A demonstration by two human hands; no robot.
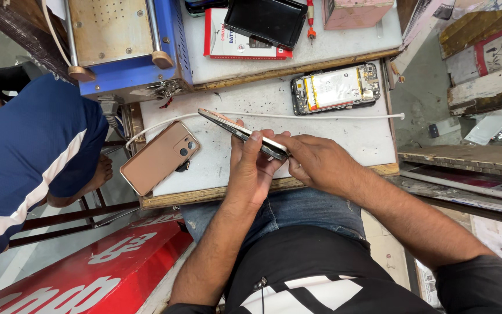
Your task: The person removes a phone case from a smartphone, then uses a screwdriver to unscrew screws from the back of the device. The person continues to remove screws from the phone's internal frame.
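I hold a thin smartphone [228, 126] edge-on over the white worktop [344, 136]. My left hand [251, 168] grips it from below, thumb on its near edge. My right hand [315, 163] pinches the phone's right end between its fingertips. The phone tilts, its left end higher and farther from me. A white cable [321, 116] runs across the worktop just behind it.
A rose-gold phone [159, 156] lies face down at the worktop's left edge. An opened phone with its battery showing [335, 88] lies at the back right. A blue machine [126, 46], a black tablet [265, 20] and a red-white box [222, 43] sit farther back. A person in a blue shirt [30, 145] sits at left.
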